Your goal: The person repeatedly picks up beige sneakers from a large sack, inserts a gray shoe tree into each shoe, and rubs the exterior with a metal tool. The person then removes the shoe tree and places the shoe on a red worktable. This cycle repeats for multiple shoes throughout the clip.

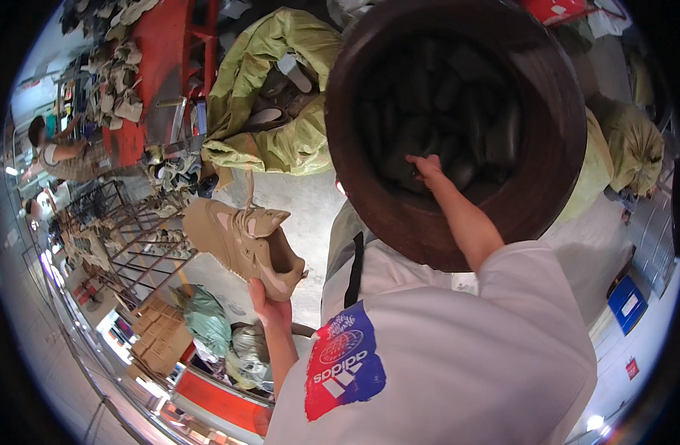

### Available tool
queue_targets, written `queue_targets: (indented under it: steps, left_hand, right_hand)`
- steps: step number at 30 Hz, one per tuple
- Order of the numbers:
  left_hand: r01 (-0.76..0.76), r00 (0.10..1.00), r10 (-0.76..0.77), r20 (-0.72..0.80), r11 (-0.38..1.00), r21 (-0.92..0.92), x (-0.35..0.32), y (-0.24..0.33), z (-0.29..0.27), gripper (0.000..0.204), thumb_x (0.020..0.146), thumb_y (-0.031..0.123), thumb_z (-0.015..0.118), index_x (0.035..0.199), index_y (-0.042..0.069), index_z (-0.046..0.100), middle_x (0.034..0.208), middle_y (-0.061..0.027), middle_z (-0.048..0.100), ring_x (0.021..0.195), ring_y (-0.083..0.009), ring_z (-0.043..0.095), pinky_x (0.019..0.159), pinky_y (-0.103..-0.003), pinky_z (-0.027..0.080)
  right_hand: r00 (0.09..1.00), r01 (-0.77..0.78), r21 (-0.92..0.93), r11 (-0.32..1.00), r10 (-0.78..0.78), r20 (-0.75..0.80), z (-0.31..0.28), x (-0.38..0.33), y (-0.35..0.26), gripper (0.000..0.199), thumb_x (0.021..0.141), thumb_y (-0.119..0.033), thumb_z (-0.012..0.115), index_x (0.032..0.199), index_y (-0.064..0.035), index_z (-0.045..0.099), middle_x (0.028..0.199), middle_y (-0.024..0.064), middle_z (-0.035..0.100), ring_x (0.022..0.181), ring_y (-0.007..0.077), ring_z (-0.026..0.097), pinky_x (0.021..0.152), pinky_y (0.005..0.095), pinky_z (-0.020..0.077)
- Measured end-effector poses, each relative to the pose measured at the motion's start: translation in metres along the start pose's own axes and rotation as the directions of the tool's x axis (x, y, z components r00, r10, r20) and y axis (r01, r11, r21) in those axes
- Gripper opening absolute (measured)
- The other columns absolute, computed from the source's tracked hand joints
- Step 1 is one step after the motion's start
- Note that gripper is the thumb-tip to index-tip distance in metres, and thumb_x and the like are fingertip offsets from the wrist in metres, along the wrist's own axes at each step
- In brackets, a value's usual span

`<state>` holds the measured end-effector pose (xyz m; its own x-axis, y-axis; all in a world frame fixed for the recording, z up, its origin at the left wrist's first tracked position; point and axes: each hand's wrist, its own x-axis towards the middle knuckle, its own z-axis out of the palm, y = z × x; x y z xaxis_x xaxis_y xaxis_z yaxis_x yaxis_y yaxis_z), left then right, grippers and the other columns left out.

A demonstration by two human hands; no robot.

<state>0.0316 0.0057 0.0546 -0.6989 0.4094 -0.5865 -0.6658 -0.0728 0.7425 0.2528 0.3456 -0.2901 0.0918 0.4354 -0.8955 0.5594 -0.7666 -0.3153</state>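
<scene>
A tan sneaker (pixel 243 241) with loose laces is gripped at its heel by my left hand (pixel 274 302), with the thumb along its side. Its toe points away to the upper left and its opening faces right. My right hand (pixel 427 170) reaches over the rim of a large round brown tub (pixel 369 215), fingers apart and nothing visible in them. Inside the tub lie several dark, smooth, rounded pieces (pixel 451 93); the shade hides their exact kind. The fingertips are close to these pieces, but I cannot tell whether they touch.
A yellow-green woven sack (pixel 232 96) holding shoes stands left of the tub. Metal racks (pixel 136 248) with shoes are farther left, near cardboard boxes (pixel 160 334) and a green bag (pixel 208 322). Another tied sack (pixel 633 144) sits at right. A person (pixel 61 152) works at far left.
</scene>
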Motion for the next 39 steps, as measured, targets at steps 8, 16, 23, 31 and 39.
queue_targets:
  steps: [8,16,23,31,39]
  left_hand:
    - [-0.085,0.996,0.085,-0.007,0.980,-0.180,0.028,0.015,-0.010,0.065,0.093,0.012,0.060,0.153,0.001,0.037,0.148,-0.0145,0.051,0.137,-0.0316,0.051,0.117,-0.051,0.040]
    - [-0.281,0.940,0.305,0.157,0.947,-0.155,0.063,0.079,-0.019,0.067,0.103,0.044,0.049,0.154,0.003,0.037,0.152,-0.0122,0.049,0.139,-0.0288,0.048,0.116,-0.046,0.038]
    - [-0.451,0.816,0.503,0.286,0.863,-0.230,0.044,0.143,-0.071,0.086,0.099,0.065,0.051,0.156,0.003,0.032,0.149,-0.0135,0.050,0.138,-0.0282,0.050,0.117,-0.047,0.039]
    - [-0.329,0.841,0.332,0.426,0.941,-0.083,0.023,0.078,-0.170,0.118,0.073,0.078,0.073,0.156,0.004,0.032,0.152,-0.0100,0.048,0.138,-0.0274,0.048,0.114,-0.047,0.042]
    - [-0.293,0.912,0.384,0.141,0.853,-0.432,0.018,0.095,-0.195,0.120,0.068,0.085,0.069,0.158,0.014,0.034,0.158,-0.0052,0.042,0.143,-0.0280,0.043,0.118,-0.049,0.037]
  right_hand:
    - [0.750,0.642,-0.519,0.565,-0.603,0.270,-0.111,-0.201,-0.093,0.046,0.077,-0.023,0.084,0.112,0.0042,0.071,0.095,0.0216,0.075,0.088,0.0323,0.073,0.078,0.0389,0.0553]
    - [0.201,0.979,-0.104,0.174,-0.899,0.390,-0.100,-0.431,-0.145,0.042,0.075,-0.007,0.084,0.113,0.0035,0.071,0.095,0.0104,0.075,0.088,0.0137,0.070,0.083,0.0277,0.0533]
    - [0.115,0.965,0.156,0.210,-0.874,0.472,0.004,-0.510,-0.110,0.038,0.076,-0.005,0.086,0.110,0.0055,0.072,0.091,0.0068,0.075,0.082,0.0096,0.067,0.077,0.0241,0.0532]
    - [0.235,0.879,0.231,0.417,-0.800,0.553,0.144,-0.554,-0.091,0.041,0.079,-0.014,0.087,0.110,0.0081,0.072,0.093,0.0085,0.075,0.081,0.0112,0.067,0.074,0.0260,0.0540]
    - [0.052,0.788,0.324,0.524,-0.580,0.813,0.216,-0.557,-0.100,0.057,0.086,-0.020,0.083,0.133,0.0020,0.061,0.118,0.0087,0.069,0.107,0.0122,0.062,0.094,0.0289,0.0496]
